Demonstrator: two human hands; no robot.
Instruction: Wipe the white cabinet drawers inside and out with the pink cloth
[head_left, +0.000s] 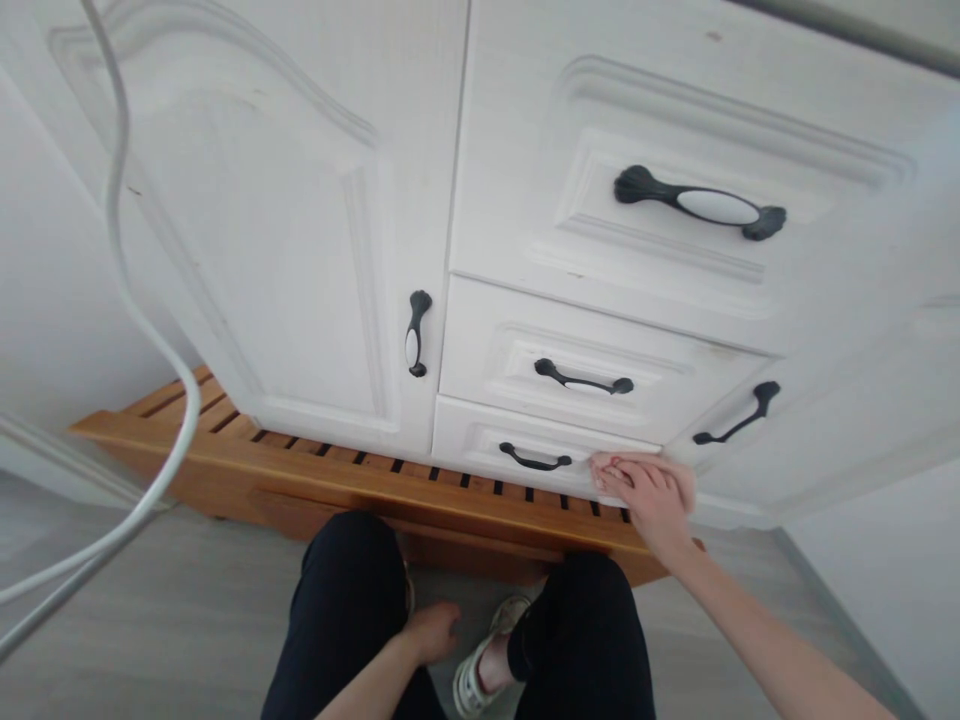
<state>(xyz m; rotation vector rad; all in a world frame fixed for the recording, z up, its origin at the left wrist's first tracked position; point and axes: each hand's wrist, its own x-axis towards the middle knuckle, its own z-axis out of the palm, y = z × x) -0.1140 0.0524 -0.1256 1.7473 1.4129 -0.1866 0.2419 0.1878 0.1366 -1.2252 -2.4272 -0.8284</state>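
Near the slatted bench's right end, my right hand clutched a pink cloth that could snag the drawer handle if dragged left, though remotely I couldn't tell whether my left hand was closed.

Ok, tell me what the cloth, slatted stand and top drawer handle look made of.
Cloth: soft matte fabric, bunched under the right hand; fibre unclear. Slatted stand: wood, probably varnished, from its orange-brown sheen. Top drawer handle: perhaps dark-finished metal, from its slender curves; its smooth white inlay could be ceramic or plastic.
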